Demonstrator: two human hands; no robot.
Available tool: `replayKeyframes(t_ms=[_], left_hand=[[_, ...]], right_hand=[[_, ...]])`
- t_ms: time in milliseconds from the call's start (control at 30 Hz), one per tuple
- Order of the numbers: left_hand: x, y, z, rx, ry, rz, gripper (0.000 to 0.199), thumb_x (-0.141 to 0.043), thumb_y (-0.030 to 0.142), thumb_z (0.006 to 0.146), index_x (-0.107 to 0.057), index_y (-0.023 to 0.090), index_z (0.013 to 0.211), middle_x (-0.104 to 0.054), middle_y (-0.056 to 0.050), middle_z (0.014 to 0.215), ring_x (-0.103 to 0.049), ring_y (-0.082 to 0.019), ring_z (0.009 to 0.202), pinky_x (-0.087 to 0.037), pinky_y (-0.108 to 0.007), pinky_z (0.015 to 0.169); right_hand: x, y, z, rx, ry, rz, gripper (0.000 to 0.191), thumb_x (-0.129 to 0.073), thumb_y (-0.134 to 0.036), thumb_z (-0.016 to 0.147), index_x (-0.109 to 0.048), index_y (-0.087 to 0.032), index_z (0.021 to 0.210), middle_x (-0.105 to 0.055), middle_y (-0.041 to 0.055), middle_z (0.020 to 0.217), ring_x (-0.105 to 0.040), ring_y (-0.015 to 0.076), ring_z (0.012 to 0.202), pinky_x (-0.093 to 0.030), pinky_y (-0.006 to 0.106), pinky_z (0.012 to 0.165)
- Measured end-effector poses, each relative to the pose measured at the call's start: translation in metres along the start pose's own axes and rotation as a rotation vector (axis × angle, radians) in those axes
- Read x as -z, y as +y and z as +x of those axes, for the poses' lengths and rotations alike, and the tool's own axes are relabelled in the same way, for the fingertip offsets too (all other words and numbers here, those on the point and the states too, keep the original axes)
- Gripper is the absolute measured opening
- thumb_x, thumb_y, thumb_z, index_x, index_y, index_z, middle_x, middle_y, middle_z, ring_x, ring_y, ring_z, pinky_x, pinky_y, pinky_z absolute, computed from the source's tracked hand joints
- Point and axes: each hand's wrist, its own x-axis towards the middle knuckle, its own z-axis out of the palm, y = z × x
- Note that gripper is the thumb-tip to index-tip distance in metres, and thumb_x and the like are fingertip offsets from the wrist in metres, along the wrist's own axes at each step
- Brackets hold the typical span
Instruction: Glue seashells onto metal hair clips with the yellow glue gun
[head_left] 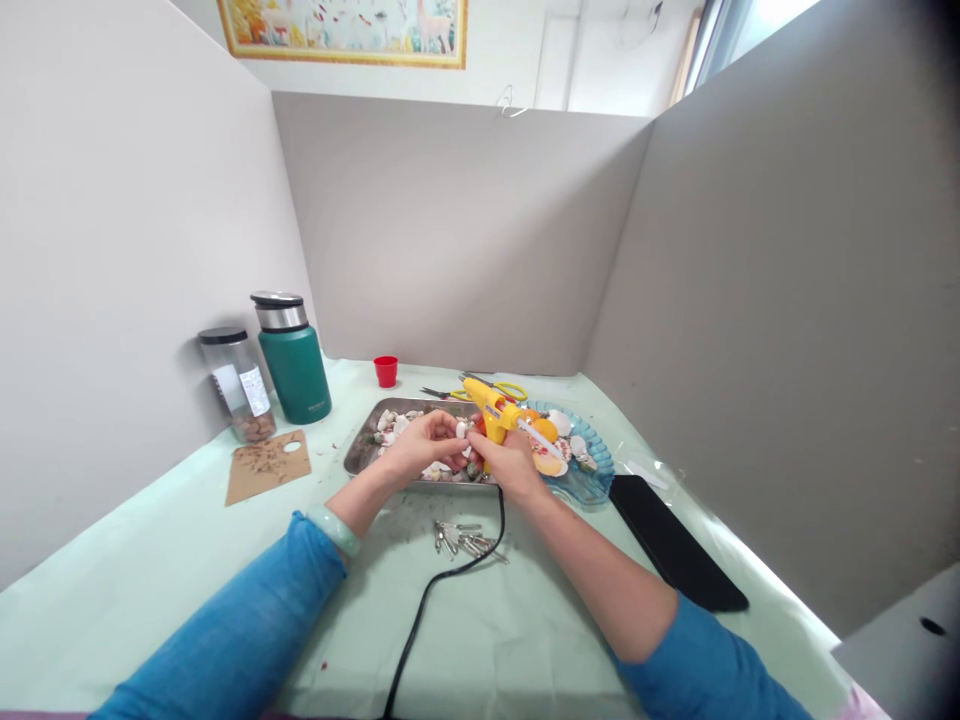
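A small white shell [461, 430] is pinched between the fingertips of my left hand [429, 443], above a metal tray [361, 452] of shells and stones. My right hand [506, 462] is wrapped round the handle of a yellow glue gun [491, 408], which points up and to the left. Its thumb and fingertips meet those of my left hand near the shell. A white glue stick [541, 440] sticks out of the gun's back. Behind my right hand, a blue glass plate [598, 460] holds white and orange shells.
Metal clips [469, 541] lie near a black cable [431, 590]. On the left are a green bottle [296, 373], a jar [238, 385] and brown card [266, 467]. Farther back are a red cup [386, 371] and yellow-handled scissors [511, 390]. A black slab [675, 540] lies right.
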Motion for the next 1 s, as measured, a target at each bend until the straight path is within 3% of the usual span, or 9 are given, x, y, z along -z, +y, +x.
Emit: replayKeyframes(t_ms=[333,667,800,1000], left_hand=[[-0.001,0.004,-0.001,-0.035,0.054,0.031,0.036,-0.077,0.033,0.065,-0.050,0.015,0.080,-0.063,0.001,0.058,-0.060,-0.011,0.049,-0.050,-0.024,0.053],[-0.002,-0.007,0.003,-0.034,0.041,0.175,0.033,-0.074,0.035,0.068,-0.048,0.017,0.079,-0.064,0.000,0.056,-0.064,-0.015,0.053,-0.052,-0.025,0.051],[-0.002,-0.010,0.005,-0.040,0.016,0.121,0.035,-0.074,0.036,0.067,-0.048,0.016,0.079,-0.065,-0.001,0.058,-0.064,-0.014,0.054,-0.053,-0.026,0.053],[0.000,0.000,0.002,-0.020,0.084,0.032,0.034,-0.078,0.033,0.062,-0.056,0.013,0.081,-0.064,0.000,0.057,-0.062,-0.012,0.052,-0.051,-0.025,0.058]], right_hand=[[0.001,0.003,0.003,0.014,0.021,0.042,0.039,-0.070,-0.035,0.063,-0.054,-0.016,0.093,-0.055,-0.0052,0.059,-0.051,0.0080,0.044,-0.042,0.018,0.039],[0.002,0.001,0.002,0.024,0.072,0.129,0.040,-0.071,-0.034,0.065,-0.052,-0.017,0.095,-0.056,-0.0055,0.060,-0.053,0.0084,0.046,-0.045,0.019,0.040],[0.002,0.000,0.002,0.024,0.065,0.113,0.037,-0.070,-0.031,0.065,-0.053,-0.016,0.094,-0.056,-0.0052,0.059,-0.053,0.0086,0.046,-0.045,0.018,0.039],[0.003,-0.003,0.003,0.017,0.081,0.125,0.034,-0.068,-0.028,0.064,-0.053,-0.017,0.093,-0.056,-0.0050,0.058,-0.054,0.0091,0.046,-0.044,0.018,0.038]])
